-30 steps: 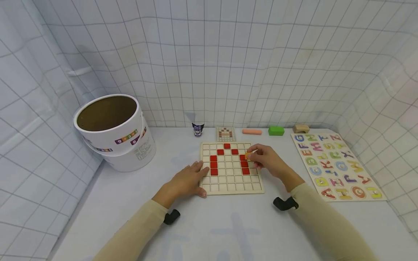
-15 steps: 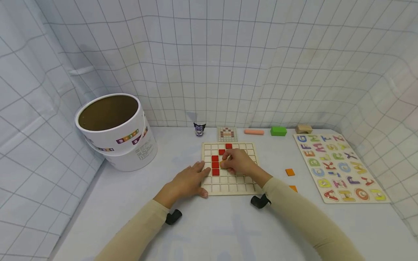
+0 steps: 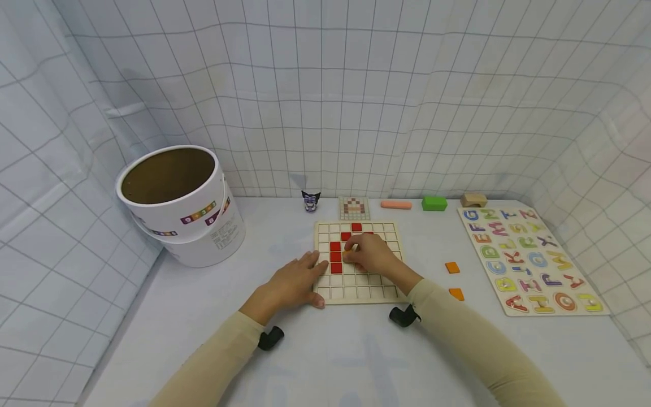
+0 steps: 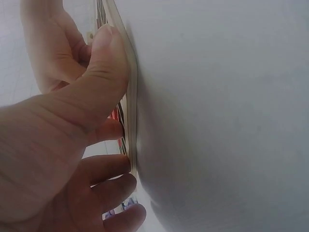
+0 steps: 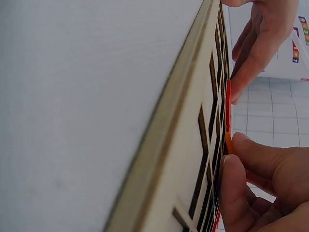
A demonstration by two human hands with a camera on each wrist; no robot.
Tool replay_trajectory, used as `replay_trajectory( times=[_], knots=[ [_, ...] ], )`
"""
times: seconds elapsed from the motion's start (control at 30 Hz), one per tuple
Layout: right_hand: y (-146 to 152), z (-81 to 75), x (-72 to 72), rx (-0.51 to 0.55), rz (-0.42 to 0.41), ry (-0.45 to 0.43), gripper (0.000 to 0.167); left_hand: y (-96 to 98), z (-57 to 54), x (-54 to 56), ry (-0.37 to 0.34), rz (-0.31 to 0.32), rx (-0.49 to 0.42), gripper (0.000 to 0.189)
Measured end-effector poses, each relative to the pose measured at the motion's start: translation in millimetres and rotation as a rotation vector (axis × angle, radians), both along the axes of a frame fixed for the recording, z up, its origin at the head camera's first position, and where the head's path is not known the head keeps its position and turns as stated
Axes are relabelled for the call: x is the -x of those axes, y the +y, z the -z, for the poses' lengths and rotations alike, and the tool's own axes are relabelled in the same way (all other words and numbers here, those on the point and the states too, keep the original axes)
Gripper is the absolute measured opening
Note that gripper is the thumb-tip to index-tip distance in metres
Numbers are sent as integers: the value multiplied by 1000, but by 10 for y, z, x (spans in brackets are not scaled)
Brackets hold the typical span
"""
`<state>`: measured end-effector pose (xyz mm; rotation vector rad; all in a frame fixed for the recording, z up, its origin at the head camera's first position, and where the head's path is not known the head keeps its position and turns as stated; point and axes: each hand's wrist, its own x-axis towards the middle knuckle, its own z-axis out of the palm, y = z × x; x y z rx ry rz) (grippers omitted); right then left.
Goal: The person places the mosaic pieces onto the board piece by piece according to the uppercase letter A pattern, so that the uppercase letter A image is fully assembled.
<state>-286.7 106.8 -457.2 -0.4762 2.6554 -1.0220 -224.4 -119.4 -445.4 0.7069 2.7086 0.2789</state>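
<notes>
A wooden grid board (image 3: 362,294) lies on the table, with red tiles (image 3: 335,256) set in some of its squares. My right hand (image 3: 375,254) is over the middle of the board and pinches an orange tile (image 3: 347,256) between thumb and finger. That orange tile (image 5: 229,142) is at the board's surface, right beside the left column of red tiles; whether it is fully seated I cannot tell. With fingers spread, my left hand (image 3: 295,282) rests at the board's left edge, its thumb (image 4: 106,63) against the rim. The right hand hides part of the red tiles on the right.
Two loose orange tiles (image 3: 452,267) lie right of the board. Behind it stand a small purple figure (image 3: 311,202), a pattern card (image 3: 354,208), a salmon-coloured stick (image 3: 396,204), a green block (image 3: 434,203) and a wooden block (image 3: 473,200). A white bucket (image 3: 203,232) stands left, an alphabet board (image 3: 546,288) right.
My right hand has carried the orange tile leftward from the board's right side to beside the left red column, uncovering the loose orange tiles. The left hand stays at the board's edge.
</notes>
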Motion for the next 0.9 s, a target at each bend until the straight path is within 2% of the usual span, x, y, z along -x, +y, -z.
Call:
replay_trajectory(
  times=[0.13, 0.23, 0.37, 0.43, 0.5, 0.6, 0.7, 0.8, 0.9],
  knots=[
    [7, 0, 3, -67, -36, 51, 17, 14, -14, 2, 5, -1, 9, 96],
    [85, -53, -22, -63, -53, 75, 21, 21, -16, 1, 10, 0, 14, 96],
    [403, -167, -141, 67, -40, 46, 30, 26, -2, -8, -2, -3, 8, 95],
    [668, -200, -226, 151, -12, 3, 33, 27, 8, -15, -7, -3, 7, 96],
    [983, -199, -310, 186, 35, -22, 36, 30, 12, -22, -10, -4, 10, 96],
    [1475, -172, -431, 162, 141, -35, 42, 34, 3, -26, -7, -6, 12, 96],
    [1870, -121, -513, 67, 252, -55, 50, 33, -8, -24, -8, -4, 18, 95],
    [2091, -59, -532, -10, 285, -114, 57, 25, -14, -19, -7, -1, 22, 95],
    [2164, 3, -506, -28, 268, -137, 54, 19, -16, -12, 4, 4, 25, 95]
  ],
)
